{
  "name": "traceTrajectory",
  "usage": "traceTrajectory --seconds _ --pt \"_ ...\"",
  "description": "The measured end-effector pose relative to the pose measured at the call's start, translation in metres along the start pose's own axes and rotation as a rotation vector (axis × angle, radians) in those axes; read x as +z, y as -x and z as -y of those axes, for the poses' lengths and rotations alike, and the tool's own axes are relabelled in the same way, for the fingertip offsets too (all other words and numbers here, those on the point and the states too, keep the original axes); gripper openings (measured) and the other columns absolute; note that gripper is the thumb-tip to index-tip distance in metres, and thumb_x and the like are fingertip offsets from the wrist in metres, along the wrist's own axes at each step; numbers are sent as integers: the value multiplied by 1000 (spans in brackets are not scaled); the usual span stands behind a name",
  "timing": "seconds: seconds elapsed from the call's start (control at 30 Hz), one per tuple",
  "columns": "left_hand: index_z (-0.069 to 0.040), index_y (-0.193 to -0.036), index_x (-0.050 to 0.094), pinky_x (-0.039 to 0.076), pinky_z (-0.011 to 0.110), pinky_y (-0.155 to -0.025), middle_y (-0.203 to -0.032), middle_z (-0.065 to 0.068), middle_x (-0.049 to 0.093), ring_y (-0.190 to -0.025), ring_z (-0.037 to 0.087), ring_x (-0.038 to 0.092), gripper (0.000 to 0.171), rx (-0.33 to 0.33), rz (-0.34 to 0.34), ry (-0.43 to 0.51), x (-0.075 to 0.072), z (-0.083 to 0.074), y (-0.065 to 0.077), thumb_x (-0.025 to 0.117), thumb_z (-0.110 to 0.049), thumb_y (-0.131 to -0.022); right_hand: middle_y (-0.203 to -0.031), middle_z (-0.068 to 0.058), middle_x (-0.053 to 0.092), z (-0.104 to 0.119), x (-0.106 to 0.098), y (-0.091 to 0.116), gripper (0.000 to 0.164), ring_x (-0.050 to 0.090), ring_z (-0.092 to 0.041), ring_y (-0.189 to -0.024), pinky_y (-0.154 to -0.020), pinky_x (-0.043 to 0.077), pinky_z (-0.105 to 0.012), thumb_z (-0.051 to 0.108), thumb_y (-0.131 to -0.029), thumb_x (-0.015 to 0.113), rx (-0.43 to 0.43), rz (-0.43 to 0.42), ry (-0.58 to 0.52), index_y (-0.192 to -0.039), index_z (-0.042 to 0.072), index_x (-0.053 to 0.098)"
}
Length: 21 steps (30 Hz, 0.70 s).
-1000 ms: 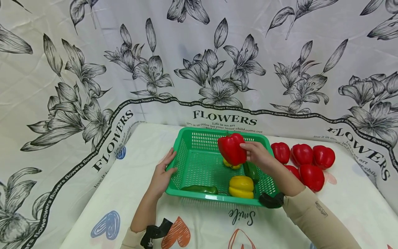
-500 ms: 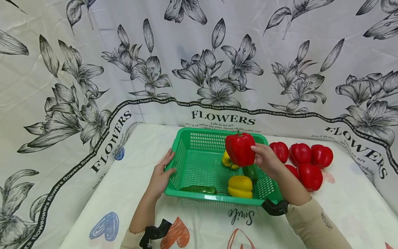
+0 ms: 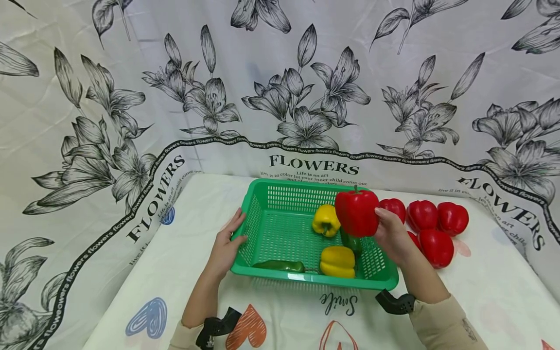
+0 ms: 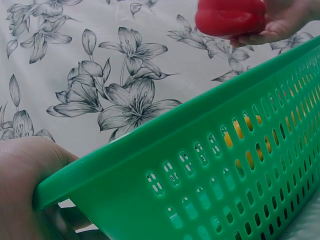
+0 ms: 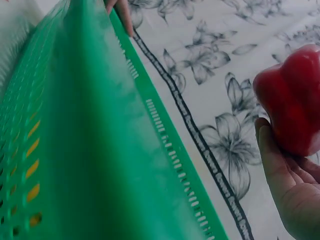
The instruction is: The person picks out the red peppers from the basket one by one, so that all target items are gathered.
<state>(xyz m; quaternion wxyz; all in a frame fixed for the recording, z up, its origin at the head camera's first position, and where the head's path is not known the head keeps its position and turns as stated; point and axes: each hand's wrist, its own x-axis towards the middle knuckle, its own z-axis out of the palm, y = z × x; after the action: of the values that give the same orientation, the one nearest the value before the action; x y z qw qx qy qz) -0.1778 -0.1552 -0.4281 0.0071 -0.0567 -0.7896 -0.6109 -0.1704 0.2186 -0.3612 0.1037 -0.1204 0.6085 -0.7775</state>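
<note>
My right hand (image 3: 392,236) holds a red bell pepper (image 3: 356,213), its stem upward, raised over the right side of a green plastic basket (image 3: 258,183). In the right wrist view, the thumb and fingers support this pepper (image 5: 292,100) from below and the side. My left hand (image 3: 225,246) grips the basket's left rim, with some fingers showing beneath it in the left wrist view. Inside the basket are a yellow bell pepper (image 3: 325,218) toward the back, another yellow bell pepper (image 3: 338,261) at the front, a long green pepper (image 3: 280,266) along the front wall, and a dark green pepper (image 3: 351,243) partly hidden by the red one.
Several red bell peppers (image 3: 435,248) lie grouped on the white tablecloth (image 3: 490,291) right of the basket, one partly behind my right hand. A white floral curtain (image 3: 297,97) hangs behind the table.
My right hand has moved rightward with the red bell pepper, from over the basket's middle toward its right rim, and the back yellow pepper is now uncovered. My left hand has stayed on the rim.
</note>
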Motion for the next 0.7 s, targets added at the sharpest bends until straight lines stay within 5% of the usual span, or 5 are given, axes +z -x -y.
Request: traceTrajectory --seconds 0.23,0.7 --pt "-12 -145 32 12 49 -116 -156 -4 18 -146 20 5 58 4 3 2 -1 0 0 47 1 -91 -116 20 57 -2 -15 15 30 57 -2 -103 -86 50 -21 18 -98 33 29 -129 -26 -123 31 43" --pt "-11 -145 32 12 48 -116 -156 -4 18 -146 22 6 58 0 -2 -1 -1 1 -1 47 1 -91 -124 19 50 -12 -47 36 35 50 -2 -110 -88 50 -22 16 -99 28 -35 -221 -166 -132 29 31"
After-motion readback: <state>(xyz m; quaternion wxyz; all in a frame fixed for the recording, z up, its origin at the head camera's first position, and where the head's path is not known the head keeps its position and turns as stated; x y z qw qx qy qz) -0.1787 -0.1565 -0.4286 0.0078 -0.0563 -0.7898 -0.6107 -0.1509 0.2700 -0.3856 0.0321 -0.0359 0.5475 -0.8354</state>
